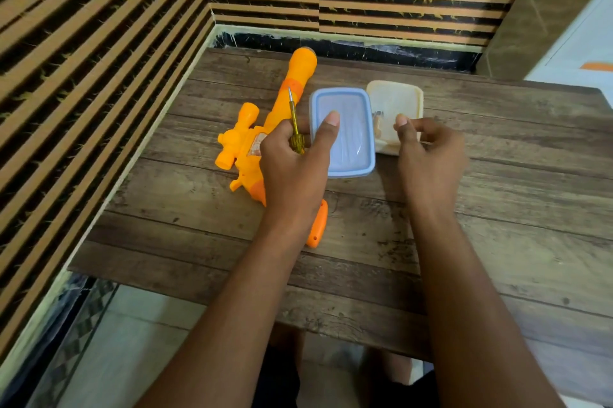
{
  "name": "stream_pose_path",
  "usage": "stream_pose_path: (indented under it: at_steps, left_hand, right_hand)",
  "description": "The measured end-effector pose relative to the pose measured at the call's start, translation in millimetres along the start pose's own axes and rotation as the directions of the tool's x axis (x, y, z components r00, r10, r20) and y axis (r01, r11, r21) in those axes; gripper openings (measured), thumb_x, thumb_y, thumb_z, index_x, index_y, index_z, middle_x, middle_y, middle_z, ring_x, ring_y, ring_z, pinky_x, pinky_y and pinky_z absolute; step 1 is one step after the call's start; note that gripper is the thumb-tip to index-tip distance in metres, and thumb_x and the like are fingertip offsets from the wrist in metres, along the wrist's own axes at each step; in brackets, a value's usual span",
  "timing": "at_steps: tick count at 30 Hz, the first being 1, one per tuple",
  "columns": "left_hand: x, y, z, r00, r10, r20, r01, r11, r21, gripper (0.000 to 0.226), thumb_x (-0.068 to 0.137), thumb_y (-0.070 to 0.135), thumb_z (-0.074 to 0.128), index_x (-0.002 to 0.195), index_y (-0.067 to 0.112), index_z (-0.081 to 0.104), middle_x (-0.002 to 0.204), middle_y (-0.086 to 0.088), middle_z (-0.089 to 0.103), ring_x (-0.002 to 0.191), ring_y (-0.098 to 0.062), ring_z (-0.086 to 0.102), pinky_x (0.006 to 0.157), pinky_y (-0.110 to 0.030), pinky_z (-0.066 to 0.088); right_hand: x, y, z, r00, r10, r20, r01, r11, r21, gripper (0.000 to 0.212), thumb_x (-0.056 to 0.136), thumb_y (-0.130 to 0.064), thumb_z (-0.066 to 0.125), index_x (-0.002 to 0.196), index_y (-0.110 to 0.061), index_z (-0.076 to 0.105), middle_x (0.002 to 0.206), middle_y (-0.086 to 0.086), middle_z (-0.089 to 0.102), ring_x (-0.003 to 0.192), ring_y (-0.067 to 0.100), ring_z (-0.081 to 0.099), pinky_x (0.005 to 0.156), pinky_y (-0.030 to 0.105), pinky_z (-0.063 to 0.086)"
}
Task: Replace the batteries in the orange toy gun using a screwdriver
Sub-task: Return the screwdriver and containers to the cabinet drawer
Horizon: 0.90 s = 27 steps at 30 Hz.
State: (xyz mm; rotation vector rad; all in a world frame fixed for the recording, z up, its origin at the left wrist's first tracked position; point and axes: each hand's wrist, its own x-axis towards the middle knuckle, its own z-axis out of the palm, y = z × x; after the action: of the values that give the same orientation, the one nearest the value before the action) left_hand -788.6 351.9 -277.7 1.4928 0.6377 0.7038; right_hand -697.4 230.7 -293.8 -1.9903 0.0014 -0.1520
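The orange toy gun (265, 122) lies on the wooden table (497, 208), barrel pointing to the far wall, grip toward me. My left hand (295, 162) hovers over the gun's body and grips a screwdriver (294, 122) with a yellow handle, its metal tip pointing away from me. The left thumb reaches over a blue lid (345, 132). My right hand (428, 155) hangs over the near edge of a cream plastic box (394, 105), fingers curled; whether it pinches anything I cannot tell. Small items lie inside the box, partly hidden.
The blue lid lies flat between the gun and the cream box. A striped wall runs along the table's left and far sides. Tiled floor shows below the table's near edge.
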Motion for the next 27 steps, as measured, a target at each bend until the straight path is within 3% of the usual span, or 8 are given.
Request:
stream_pose_path:
  at_steps: [3, 5, 8, 11, 13, 16, 21, 27]
  left_hand:
    - [-1, 0, 1, 1.0, 0.005, 0.018, -0.004, 1.0, -0.009, 0.037, 0.096, 0.029, 0.076, 0.094, -0.007, 0.067, 0.065, -0.002, 0.056, 0.063, -0.022, 0.052, 0.052, -0.034, 0.041]
    - [-3, 3, 2, 0.999, 0.014, 0.031, -0.013, 1.0, -0.009, 0.04, 0.095, 0.032, 0.076, 0.097, -0.007, 0.068, 0.072, -0.011, 0.06, 0.068, -0.025, 0.055, 0.057, -0.038, 0.043]
    - [-7, 7, 1, 0.999, 0.013, 0.044, -0.013, 1.0, -0.007, 0.043, 0.095, 0.032, 0.076, 0.096, -0.01, 0.066, 0.077, -0.023, 0.058, 0.07, -0.023, 0.055, 0.059, -0.038, 0.043]
    - [-16, 12, -2, 0.997, -0.051, 0.063, 0.052, 0.999, -0.008, 0.057, 0.093, 0.038, 0.077, 0.086, -0.015, 0.053, 0.075, -0.032, 0.046, 0.066, -0.026, 0.043, 0.056, -0.04, 0.031]
    - [-23, 20, -4, 0.992, -0.105, 0.069, 0.107, 0.994, -0.018, 0.059, 0.088, 0.044, 0.077, 0.084, -0.011, 0.054, 0.078, -0.035, 0.049, 0.067, -0.027, 0.038, 0.06, -0.042, 0.03]
    - [-28, 35, -1, 0.984, -0.168, 0.06, 0.169, 0.985, -0.018, 0.052, 0.082, 0.05, 0.079, 0.08, 0.006, 0.051, 0.074, -0.032, 0.039, 0.069, -0.029, 0.029, 0.063, -0.044, 0.027]
    - [-11, 36, 0, 0.965, -0.211, 0.158, 0.208, 0.977, 0.04, 0.034, 0.091, 0.042, 0.079, 0.089, 0.014, 0.059, 0.082, -0.014, 0.048, 0.067, -0.028, 0.03, 0.046, -0.029, 0.025]
    - [48, 11, 18, 0.941, -0.272, 0.203, 0.261, 0.962, 0.077, 0.043, 0.093, 0.04, 0.077, 0.109, 0.0, 0.069, 0.092, -0.011, 0.052, 0.056, -0.02, 0.033, 0.043, -0.025, 0.028]
  right_hand:
    - [4, 0, -6, 0.995, 0.094, -0.029, -0.093, 0.996, 0.01, 0.02, 0.089, -0.033, 0.079, 0.077, -0.021, 0.068, 0.074, -0.002, 0.069, 0.069, 0.014, 0.065, 0.062, 0.025, 0.042]
    - [4, 3, -9, 0.991, 0.134, -0.004, -0.134, 0.991, 0.012, 0.024, 0.082, -0.03, 0.085, 0.071, -0.023, 0.065, 0.073, 0.0, 0.072, 0.073, 0.02, 0.072, 0.066, 0.027, 0.053]
    - [-1, 1, -12, 0.977, 0.21, 0.031, -0.212, 0.97, 0.12, 0.035, 0.068, -0.031, 0.09, 0.078, -0.027, 0.057, 0.078, 0.007, 0.075, 0.071, 0.027, 0.076, 0.071, 0.05, 0.064]
    - [-5, 15, -21, 0.945, 0.313, 0.093, -0.325, 0.933, 0.154, 0.057, 0.052, -0.045, 0.089, 0.09, -0.029, 0.05, 0.092, 0.012, 0.075, 0.08, 0.032, 0.077, 0.074, 0.054, 0.064]
    - [-19, 5, -37, 0.912, 0.38, 0.155, -0.406, 0.891, 0.203, 0.05, 0.061, -0.04, 0.089, 0.091, -0.021, 0.053, 0.085, 0.014, 0.072, 0.07, 0.03, 0.072, 0.065, 0.045, 0.062]
    - [-36, -11, -63, 0.842, 0.462, 0.279, -0.53, 0.804, 0.268, 0.017, 0.091, -0.005, 0.073, 0.082, -0.003, 0.059, 0.063, 0.015, 0.057, 0.049, 0.02, 0.051, 0.051, 0.03, 0.043]
    - [-27, -16, -81, 0.85, 0.474, 0.23, -0.523, 0.809, 0.267, 0.021, 0.089, 0.0, 0.067, 0.078, -0.006, 0.051, 0.066, 0.012, 0.053, 0.051, 0.021, 0.05, 0.048, 0.031, 0.04]
    - [12, 4, -72, 0.859, 0.485, 0.162, -0.508, 0.771, 0.384, 0.018, 0.091, 0.002, 0.066, 0.076, -0.006, 0.06, 0.077, 0.009, 0.067, 0.079, 0.025, 0.073, 0.074, 0.039, 0.063]
